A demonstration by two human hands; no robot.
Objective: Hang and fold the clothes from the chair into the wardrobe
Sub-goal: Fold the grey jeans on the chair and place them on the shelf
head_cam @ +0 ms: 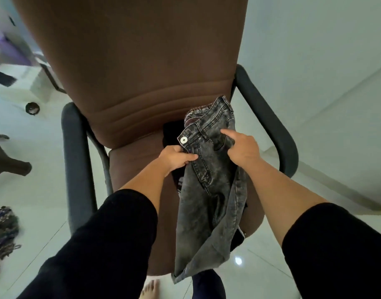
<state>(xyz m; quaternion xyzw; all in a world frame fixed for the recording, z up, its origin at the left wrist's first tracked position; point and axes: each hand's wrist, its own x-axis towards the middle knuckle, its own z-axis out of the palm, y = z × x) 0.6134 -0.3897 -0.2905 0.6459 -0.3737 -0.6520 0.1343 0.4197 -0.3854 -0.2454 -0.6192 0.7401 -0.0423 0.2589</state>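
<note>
Both sleeved arms reach down to the chair (131, 67), where the left hand (174, 158) pinches the jeans (209, 190) near the fly and the right hand (243, 149) grips the waistband, forefinger outstretched. Dark clothes (171, 132) lie beneath on the seat and no wardrobe shows, so the task looks barely begun.

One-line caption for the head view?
Both hands, left hand and right hand, grip grey jeans over a brown chair.

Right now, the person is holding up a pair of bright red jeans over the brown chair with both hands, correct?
Not quite: the jeans are washed grey, not bright red. The head view shows both the left hand and right hand holding them at the waistband over the brown chair.
</note>
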